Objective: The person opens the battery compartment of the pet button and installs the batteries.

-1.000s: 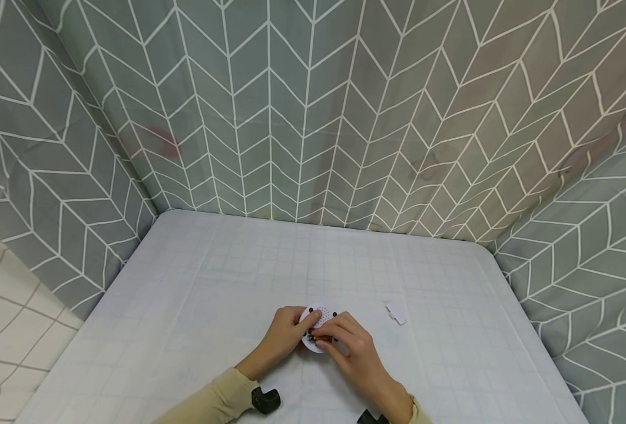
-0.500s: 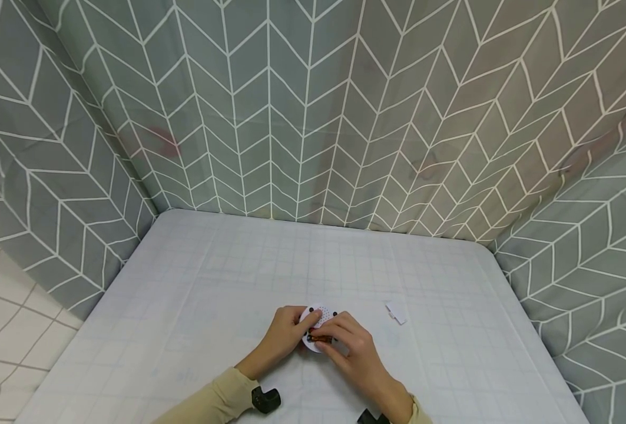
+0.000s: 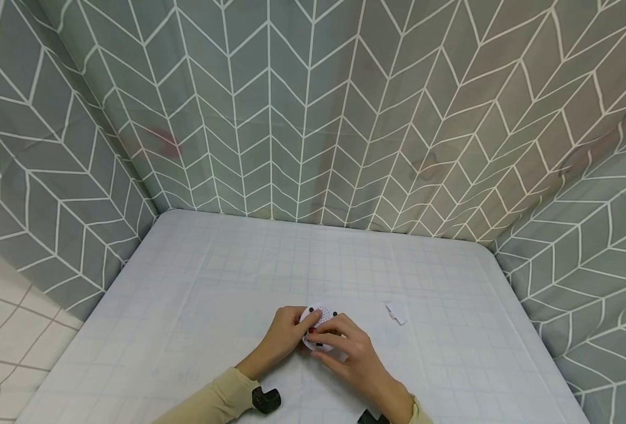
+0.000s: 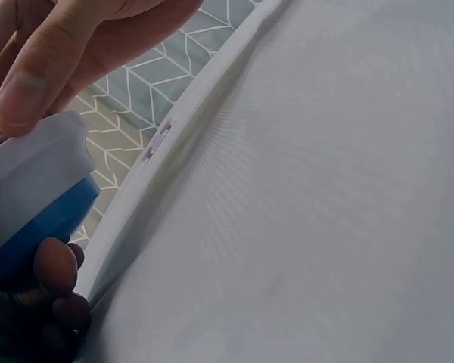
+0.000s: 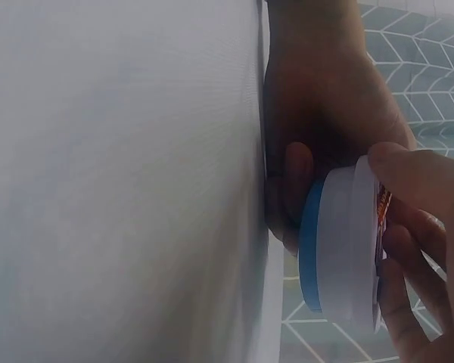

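A round white plastic device (image 3: 323, 309) with a pattern of small holes, dark round feet and a blue underside sits between both hands. My left hand (image 3: 283, 333) grips it by its left side, thumb over the holed face. My right hand (image 3: 352, 347) has curled fingertips over a battery compartment in the lower half of that face. The right wrist view shows part of an orange-and-dark battery (image 5: 384, 203) at the face, beside my right fingers; in the head view those fingers hide it. The device is tilted there, its blue base (image 5: 310, 249) towards the table.
A small white plastic cover (image 3: 396, 313) lies on the table to the right of the hands. White cloth (image 3: 228, 265) covers the table, and grey-green chevron curtains (image 3: 291, 118) hang along its back and sides.
My right fingers have shifted slightly over the compartment. The orange battery, visible between them before, is now covered in the head view. The left hand and the white cover stay put.
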Demonstrator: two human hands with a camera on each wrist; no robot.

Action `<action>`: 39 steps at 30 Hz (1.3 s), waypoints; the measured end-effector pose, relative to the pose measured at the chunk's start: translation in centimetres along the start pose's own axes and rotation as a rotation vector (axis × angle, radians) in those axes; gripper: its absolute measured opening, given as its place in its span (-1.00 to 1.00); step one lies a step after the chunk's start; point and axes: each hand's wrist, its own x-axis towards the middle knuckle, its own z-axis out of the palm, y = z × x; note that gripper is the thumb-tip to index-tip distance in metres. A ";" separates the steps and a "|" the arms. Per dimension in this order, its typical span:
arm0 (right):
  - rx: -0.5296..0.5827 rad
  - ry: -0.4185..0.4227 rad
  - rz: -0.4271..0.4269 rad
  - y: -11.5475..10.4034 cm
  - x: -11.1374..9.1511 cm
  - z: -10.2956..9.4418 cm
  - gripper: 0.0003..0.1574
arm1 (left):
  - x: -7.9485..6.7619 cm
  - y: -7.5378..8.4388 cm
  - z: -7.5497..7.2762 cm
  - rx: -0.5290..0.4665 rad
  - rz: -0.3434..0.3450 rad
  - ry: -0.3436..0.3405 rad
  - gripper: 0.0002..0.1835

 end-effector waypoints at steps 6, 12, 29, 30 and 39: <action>-0.031 -0.021 -0.027 0.2 -0.2 -0.1 -0.43 | 0.1 -0.1 0.1 0.014 0.011 0.012 -0.58; -0.079 -0.047 -0.018 0.4 -0.3 -0.3 -0.36 | 0.0 0.0 0.1 -0.026 -0.010 0.004 -0.57; -0.143 -0.068 -0.035 0.3 -0.5 -0.4 -0.49 | 0.0 0.1 -0.1 -0.054 -0.049 -0.043 -0.51; -0.146 -0.067 -0.037 0.3 -0.5 -0.4 -0.50 | 0.0 0.1 -0.1 -0.051 -0.048 -0.043 -0.52; -0.145 -0.060 -0.040 0.5 -0.5 -0.3 -0.54 | 0.0 0.1 0.0 -0.035 -0.050 -0.036 -0.53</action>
